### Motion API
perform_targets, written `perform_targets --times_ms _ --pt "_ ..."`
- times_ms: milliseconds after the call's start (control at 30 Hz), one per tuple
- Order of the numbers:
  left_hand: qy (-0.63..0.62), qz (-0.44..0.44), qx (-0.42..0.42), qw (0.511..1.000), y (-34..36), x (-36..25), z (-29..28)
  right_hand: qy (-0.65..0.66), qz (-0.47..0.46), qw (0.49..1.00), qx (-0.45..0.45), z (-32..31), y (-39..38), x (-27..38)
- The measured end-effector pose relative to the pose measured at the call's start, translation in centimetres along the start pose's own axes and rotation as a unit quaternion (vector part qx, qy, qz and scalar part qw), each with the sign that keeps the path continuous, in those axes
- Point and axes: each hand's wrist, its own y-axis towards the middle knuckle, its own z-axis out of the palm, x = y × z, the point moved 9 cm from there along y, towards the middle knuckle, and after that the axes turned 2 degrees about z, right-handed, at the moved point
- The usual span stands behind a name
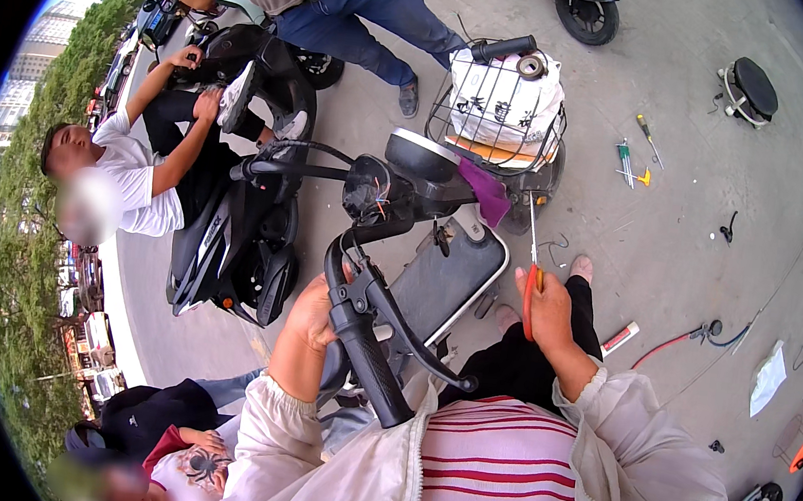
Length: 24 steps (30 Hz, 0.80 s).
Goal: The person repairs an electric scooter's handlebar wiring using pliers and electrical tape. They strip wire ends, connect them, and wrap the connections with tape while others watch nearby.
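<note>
In front of me stands an electric scooter, its handlebar (339, 262) turned so that a black grip (369, 369) and brake lever (421, 345) point toward my body. My left hand (315, 312) is closed around the bar beside the lever clamp; its fingers are partly hidden behind it. Orange-red handled scissors (529, 308) are in my closed right hand (556, 316), blades pointing away from me, near the scooter's front. At the middle of the handlebar, a round black housing (367, 191) is open with loose thin wires showing. The scooter's grey footboard (448, 275) lies below.
A wire basket (445, 118) holds a white bag (506, 95) and a tape roll (531, 66). Screwdrivers (643, 127), a stool (753, 90) and an air hose (665, 347) are on the ground at right. Several people and a black scooter (237, 233) are at left.
</note>
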Motion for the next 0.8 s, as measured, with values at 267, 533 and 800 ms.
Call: perform_targets --times_ms 267,533,800 --pt "-0.177 0.040 -0.093 0.979 -5.3 2.3 -1.7 -0.291 -0.288 0.911 -0.050 -5.4 10.6 13.1" --pt "-0.431 0.084 -0.281 0.853 -11.2 18.0 -2.2 -0.418 -0.346 0.837 0.064 2.2 27.9 16.2" --pt "-0.492 0.131 -0.346 0.788 -14.8 22.2 10.7 -0.559 -0.429 0.704 0.090 8.2 32.0 12.3"
